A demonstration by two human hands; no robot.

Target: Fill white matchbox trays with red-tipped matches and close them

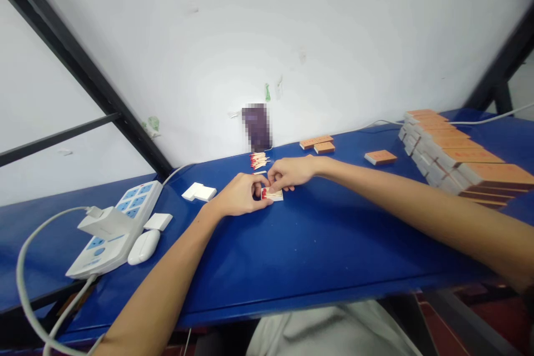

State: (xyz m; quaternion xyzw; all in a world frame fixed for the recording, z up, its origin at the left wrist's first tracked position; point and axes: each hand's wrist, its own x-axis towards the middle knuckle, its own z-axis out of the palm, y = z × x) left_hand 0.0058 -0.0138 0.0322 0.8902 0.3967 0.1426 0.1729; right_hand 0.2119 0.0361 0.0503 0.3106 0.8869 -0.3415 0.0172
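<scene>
A small white matchbox tray [277,197] with red-tipped matches [271,193] in it lies on the blue table. My left hand [242,194] curls around the tray's left end, thumb along its near side and fingers at the far side. Over the tray's far edge, my right hand [290,172] is closed, fingertips pinched together at the matches; whether a match is between them is too small to tell. Just beyond the hands is a loose pile of matches [259,160], with a single match [260,172] lying nearer.
Stacked matchboxes [467,150] stand at the right, and a single matchbox [380,157] lies beside them. Two more matchboxes [317,143] rest near the wall. White trays [204,193], a power strip [133,206] with a charger, and an earbud case [144,246] are on the left.
</scene>
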